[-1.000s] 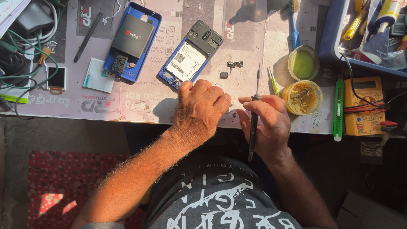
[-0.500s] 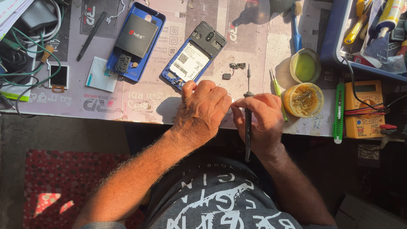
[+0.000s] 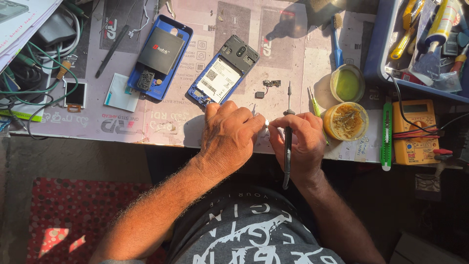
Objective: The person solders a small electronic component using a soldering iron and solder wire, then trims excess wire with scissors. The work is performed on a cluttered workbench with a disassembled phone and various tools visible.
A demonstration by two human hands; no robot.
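Observation:
My left hand (image 3: 228, 134) and my right hand (image 3: 299, 142) meet at the near edge of the work mat (image 3: 161, 124), fingertips pinching a tiny pale part (image 3: 266, 123) between them. A thin dark screwdriver (image 3: 287, 142) lies across my right hand, tip pointing away from me. Just beyond my left hand lies an opened blue phone (image 3: 223, 77) with its back off. A second blue phone (image 3: 160, 56) with a black battery rests farther left. Small loose parts (image 3: 267, 87) sit on the mat ahead of my hands.
A yellow multimeter (image 3: 414, 132), a green utility knife (image 3: 386, 134) and two round tins of paste (image 3: 346, 121) stand at right. A blue bin of tools (image 3: 420, 44) is at the top right. Green and white cables (image 3: 34, 73) crowd the left. A red patterned rug (image 3: 78, 220) lies below.
The screwdriver has shifted from tilted to nearly straight in my right hand. Both hands' fingertips have closed together on the small part; the view has moved slightly.

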